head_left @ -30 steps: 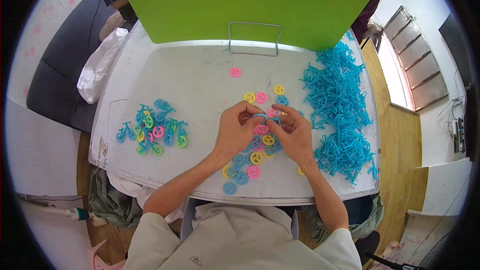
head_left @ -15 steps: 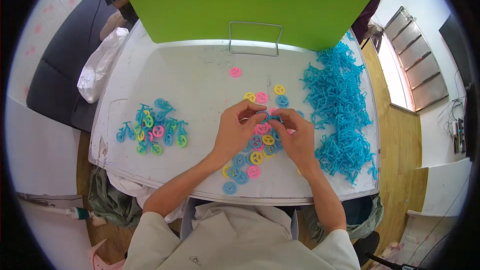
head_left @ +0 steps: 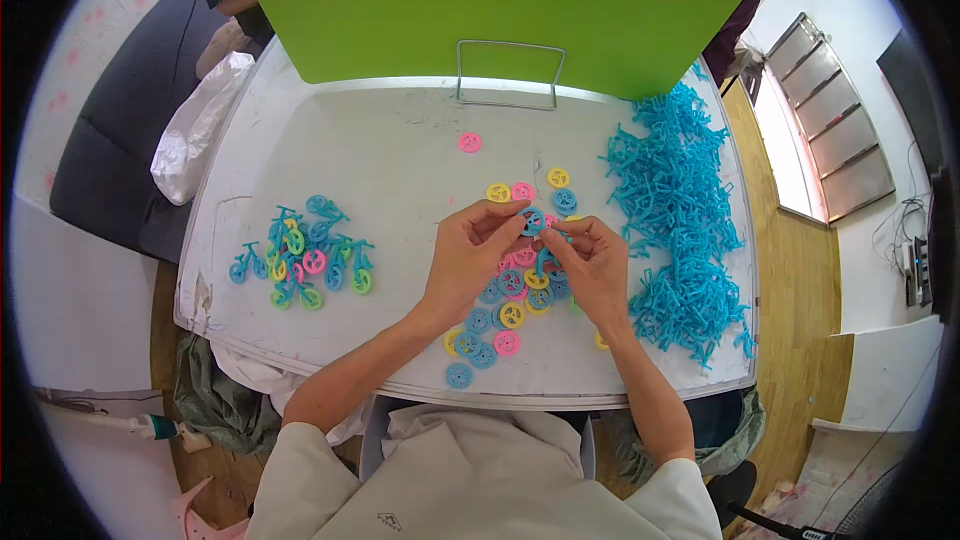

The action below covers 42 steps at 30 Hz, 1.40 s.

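Observation:
Between thumb and fingers my left hand [head_left: 474, 252] pinches a blue toy wheel [head_left: 533, 221], held up over the table's middle. Close beside it, my right hand [head_left: 592, 268] is closed on a small blue toy bike frame [head_left: 545, 258], partly covered by the fingers. The wheel and frame are touching or nearly so; I cannot tell if they are joined. Below both hands lie several loose wheels in blue, pink and yellow, among them a yellow wheel [head_left: 512, 315] and a pink wheel [head_left: 507, 343].
A long heap of blue frames [head_left: 680, 220] covers the table's right side. Assembled small toy bikes [head_left: 315, 250] lie in a group at left. A green panel [head_left: 500, 10] with a wire bracket [head_left: 511, 73] stands at the back. Another person's arm [head_left: 238, 2] shows at far left.
The blue wheel in my left hand has turned to show its face. My right hand has tilted the frame so part of it hangs downward.

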### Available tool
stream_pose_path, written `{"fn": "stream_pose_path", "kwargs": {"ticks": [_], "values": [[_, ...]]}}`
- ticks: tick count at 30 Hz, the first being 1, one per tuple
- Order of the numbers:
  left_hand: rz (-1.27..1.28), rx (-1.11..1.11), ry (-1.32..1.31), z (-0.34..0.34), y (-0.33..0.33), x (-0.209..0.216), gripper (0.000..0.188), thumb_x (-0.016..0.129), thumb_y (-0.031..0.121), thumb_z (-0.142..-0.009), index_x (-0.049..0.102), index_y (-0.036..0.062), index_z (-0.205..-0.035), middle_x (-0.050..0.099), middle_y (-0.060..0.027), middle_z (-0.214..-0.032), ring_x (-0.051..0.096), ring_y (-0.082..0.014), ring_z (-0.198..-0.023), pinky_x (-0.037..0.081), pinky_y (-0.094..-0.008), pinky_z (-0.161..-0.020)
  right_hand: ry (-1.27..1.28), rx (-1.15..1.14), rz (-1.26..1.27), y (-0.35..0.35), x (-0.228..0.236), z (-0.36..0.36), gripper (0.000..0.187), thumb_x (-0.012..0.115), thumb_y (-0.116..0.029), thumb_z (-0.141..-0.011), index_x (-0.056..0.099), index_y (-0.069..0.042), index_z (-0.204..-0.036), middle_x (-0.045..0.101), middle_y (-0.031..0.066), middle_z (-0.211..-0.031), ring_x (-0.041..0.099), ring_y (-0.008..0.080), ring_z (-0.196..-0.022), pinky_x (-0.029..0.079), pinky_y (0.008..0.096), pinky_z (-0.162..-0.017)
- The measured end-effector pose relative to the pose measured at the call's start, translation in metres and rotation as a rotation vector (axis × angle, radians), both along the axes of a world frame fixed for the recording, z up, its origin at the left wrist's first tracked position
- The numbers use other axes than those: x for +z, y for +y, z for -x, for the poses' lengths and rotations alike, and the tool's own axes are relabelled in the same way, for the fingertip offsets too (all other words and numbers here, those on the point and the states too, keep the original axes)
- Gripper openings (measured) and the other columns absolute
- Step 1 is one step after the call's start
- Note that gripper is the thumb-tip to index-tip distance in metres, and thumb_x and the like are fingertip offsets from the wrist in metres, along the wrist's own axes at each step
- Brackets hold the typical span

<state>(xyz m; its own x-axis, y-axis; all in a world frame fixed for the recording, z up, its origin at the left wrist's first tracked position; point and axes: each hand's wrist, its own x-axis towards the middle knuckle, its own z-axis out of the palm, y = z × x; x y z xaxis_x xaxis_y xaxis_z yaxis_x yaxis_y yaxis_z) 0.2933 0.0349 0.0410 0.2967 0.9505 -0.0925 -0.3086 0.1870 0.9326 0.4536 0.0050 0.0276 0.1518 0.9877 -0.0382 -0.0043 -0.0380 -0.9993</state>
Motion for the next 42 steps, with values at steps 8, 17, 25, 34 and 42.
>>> {"fn": "stream_pose_path", "kwargs": {"ticks": [8,17,25,34,42], "values": [[0.098,-0.023,-0.071,0.002,-0.001,-0.006,0.023,0.059,0.007,-0.093,0.062,-0.0028,-0.114,0.065,-0.0094,-0.105,0.064,-0.0141,-0.094,0.055,-0.0265,-0.087,0.026,0.058,-0.039,0.001,-0.011,-0.002,0.017,0.066,-0.013,-0.091,0.060,0.001,-0.098,0.070,0.0078,-0.086,0.066,0.0093,-0.075,0.054,0.0225,-0.063],[0.034,0.154,-0.115,-0.008,-0.012,-0.004,0.024,0.058,0.006,-0.094,0.060,-0.0043,-0.115,0.065,-0.0101,-0.105,0.064,-0.0141,-0.095,0.055,-0.0272,-0.086,0.155,-0.011,0.061,0.000,-0.005,0.011,0.019,0.065,-0.018,-0.092,0.060,-0.002,-0.100,0.070,0.0048,-0.084,0.066,0.0085,-0.075,0.054,0.0220,-0.062],[-0.136,0.181,0.029,-0.009,-0.015,-0.004,0.020,0.056,0.003,-0.094,0.058,-0.0046,-0.112,0.064,-0.0096,-0.106,0.065,-0.0138,-0.089,0.054,-0.0257,-0.079,0.039,-0.081,0.033,0.000,-0.001,0.013,0.019,0.070,-0.008,-0.086,0.060,0.003,-0.097,0.069,0.0082,-0.084,0.065,0.0103,-0.076,0.056,0.0236,-0.065],[0.333,-0.142,-0.210,0.022,0.018,-0.008,0.020,0.056,0.010,-0.096,0.056,0.0003,-0.113,0.061,-0.0070,-0.109,0.061,-0.0126,-0.098,0.053,-0.0234,-0.080,0.303,0.332,-0.138,-0.001,0.016,-0.012,0.038,0.063,0.001,-0.087,0.054,0.000,-0.123,0.066,0.0102,-0.104,0.065,0.0159,-0.089,0.053,0.0291,-0.078],[-0.244,-0.193,0.616,0.015,0.010,0.004,0.027,0.070,0.014,-0.084,0.062,0.0056,-0.108,0.061,-0.0088,-0.096,0.060,-0.0187,-0.084,0.050,-0.0317,-0.070,-0.366,0.179,-0.465,0.001,0.007,-0.020,0.023,0.066,0.004,-0.082,0.065,0.001,-0.105,0.067,0.0075,-0.098,0.063,0.0158,-0.089,0.050,0.0298,-0.084]]}}
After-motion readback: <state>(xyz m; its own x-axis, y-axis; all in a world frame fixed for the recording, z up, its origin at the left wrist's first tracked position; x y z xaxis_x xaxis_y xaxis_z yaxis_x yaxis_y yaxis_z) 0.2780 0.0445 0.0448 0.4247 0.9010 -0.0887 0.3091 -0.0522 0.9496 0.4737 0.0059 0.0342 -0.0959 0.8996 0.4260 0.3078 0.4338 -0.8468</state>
